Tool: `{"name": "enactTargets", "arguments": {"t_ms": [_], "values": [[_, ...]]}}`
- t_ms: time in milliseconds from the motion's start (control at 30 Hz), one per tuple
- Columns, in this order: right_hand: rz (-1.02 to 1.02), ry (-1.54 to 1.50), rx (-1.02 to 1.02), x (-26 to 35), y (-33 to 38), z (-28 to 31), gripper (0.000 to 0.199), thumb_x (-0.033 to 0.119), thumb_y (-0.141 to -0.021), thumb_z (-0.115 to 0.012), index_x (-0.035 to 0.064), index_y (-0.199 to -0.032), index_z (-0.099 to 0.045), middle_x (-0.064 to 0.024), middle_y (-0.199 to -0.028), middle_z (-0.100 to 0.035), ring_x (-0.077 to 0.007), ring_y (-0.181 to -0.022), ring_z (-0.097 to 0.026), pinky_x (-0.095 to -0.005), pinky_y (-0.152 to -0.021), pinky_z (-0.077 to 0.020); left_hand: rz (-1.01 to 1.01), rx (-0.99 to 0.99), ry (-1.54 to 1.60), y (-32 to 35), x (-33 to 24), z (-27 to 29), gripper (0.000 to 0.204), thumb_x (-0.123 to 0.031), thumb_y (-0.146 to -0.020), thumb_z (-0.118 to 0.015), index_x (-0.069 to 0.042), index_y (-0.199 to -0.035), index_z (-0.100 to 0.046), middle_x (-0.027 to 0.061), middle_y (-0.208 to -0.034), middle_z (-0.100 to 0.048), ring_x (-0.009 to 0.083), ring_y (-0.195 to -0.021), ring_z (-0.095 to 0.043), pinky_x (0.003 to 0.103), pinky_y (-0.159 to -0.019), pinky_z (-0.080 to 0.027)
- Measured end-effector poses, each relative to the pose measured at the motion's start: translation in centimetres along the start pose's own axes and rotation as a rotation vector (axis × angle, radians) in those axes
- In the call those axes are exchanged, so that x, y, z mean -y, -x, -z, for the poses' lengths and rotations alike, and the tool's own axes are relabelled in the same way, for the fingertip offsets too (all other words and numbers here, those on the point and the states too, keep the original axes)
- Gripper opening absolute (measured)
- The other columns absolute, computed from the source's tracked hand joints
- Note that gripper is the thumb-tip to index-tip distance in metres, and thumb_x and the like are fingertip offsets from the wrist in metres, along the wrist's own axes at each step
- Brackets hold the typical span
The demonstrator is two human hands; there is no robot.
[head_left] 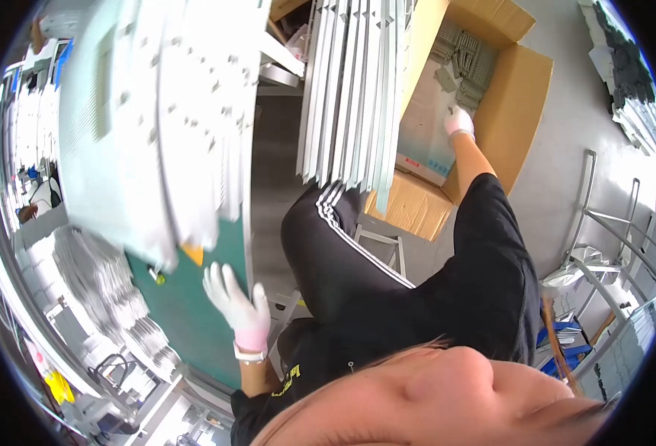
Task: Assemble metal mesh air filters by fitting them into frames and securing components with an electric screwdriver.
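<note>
My left hand (239,308), in a white glove with a pink cuff, is at the edge of the green tabletop (194,316). Its fingers are stretched out and apart, with nothing in them. My right hand (458,121), gloved the same way, reaches into an open cardboard box (518,111). Its fingers look curled together beside a pile of small grey parts (465,63); whatever they hold is hidden. A flat, pale printed sheet or bag (425,137) lies in the box beneath that hand.
White perforated panels (187,111) are stacked on the table, left of me. Long white metal panels (350,89) stand in a row between table and box. More stacked pieces (108,286) lie at far left. A metal frame (611,223) stands on the floor at right.
</note>
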State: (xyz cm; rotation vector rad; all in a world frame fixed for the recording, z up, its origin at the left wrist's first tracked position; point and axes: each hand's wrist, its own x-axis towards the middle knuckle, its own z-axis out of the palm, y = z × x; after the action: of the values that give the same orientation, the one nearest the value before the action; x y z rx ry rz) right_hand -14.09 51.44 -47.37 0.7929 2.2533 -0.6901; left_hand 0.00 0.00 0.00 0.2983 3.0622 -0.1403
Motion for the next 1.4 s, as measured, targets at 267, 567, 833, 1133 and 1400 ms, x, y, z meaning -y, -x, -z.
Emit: {"name": "enactTargets", "arguments": {"t_ms": [267,567,833,1133,1400], "values": [[-0.017,0.422,-0.574,2.3,-7.8,3.8,0.033,0.034,-0.095,-0.054,0.0092,-0.117,-0.058,-0.0143,-0.112,-0.064,-0.032,-0.109,-0.065,-0.0483,-0.087,-0.0547,0.028,-0.006,0.013,-2.4,-1.8,-2.2,0.067,-0.015,-0.09,-0.057,0.005,-0.148,-0.03,0.032,-0.149,-0.034,0.0538,-0.135,-0.035,0.06,-0.113,-0.026],[0.035,0.264,-0.38,2.8,-12.0,6.7,0.027,0.022,-0.093,-0.051,0.0046,-0.113,-0.054,-0.0219,-0.107,-0.07,-0.041,-0.099,-0.069,-0.0518,-0.08,-0.0559,0.045,-0.006,-0.021,-1.8,-1.0,-2.3,0.069,-0.013,-0.092,-0.052,0.009,-0.15,-0.023,0.0358,-0.14,-0.037,0.052,-0.124,-0.043,0.058,-0.107,-0.033],[0.011,0.302,-0.597,3.6,-8.3,11.3,0.047,0.032,-0.083,-0.067,0.0089,-0.121,-0.053,-0.02,-0.115,-0.066,-0.0413,-0.101,-0.066,-0.0499,-0.083,-0.0554,0.024,-0.017,-0.045,-2.1,-1.5,-2.4,0.07,-0.015,-0.093,-0.054,0.009,-0.15,-0.022,0.0357,-0.142,-0.036,0.0522,-0.126,-0.043,0.058,-0.108,-0.032],[-0.242,0.433,-0.508,4.2,-11.9,12.1,0.085,0.048,-0.082,-0.071,0.0179,-0.151,-0.033,-0.0111,-0.133,-0.058,-0.0333,-0.124,-0.054,-0.0517,-0.1,-0.0449,0.038,0.01,-0.067,-2.3,-1.5,-2.2,0.073,-0.013,-0.09,-0.055,0.01,-0.15,-0.021,0.0374,-0.145,-0.036,0.0524,-0.123,-0.045,0.058,-0.107,-0.034],[-0.381,0.122,-0.572,4.9,-11.4,12.0,0.078,0.049,-0.084,-0.067,0.0162,-0.148,-0.037,-0.0197,-0.133,-0.059,-0.0389,-0.122,-0.056,-0.0514,-0.099,-0.0462,0.053,-0.002,-0.057,-2.2,-1.4,-2.3,0.073,-0.013,-0.089,-0.055,0.011,-0.149,-0.021,0.0333,-0.128,-0.049,0.0458,-0.105,-0.053,0.053,-0.093,-0.042]]}}
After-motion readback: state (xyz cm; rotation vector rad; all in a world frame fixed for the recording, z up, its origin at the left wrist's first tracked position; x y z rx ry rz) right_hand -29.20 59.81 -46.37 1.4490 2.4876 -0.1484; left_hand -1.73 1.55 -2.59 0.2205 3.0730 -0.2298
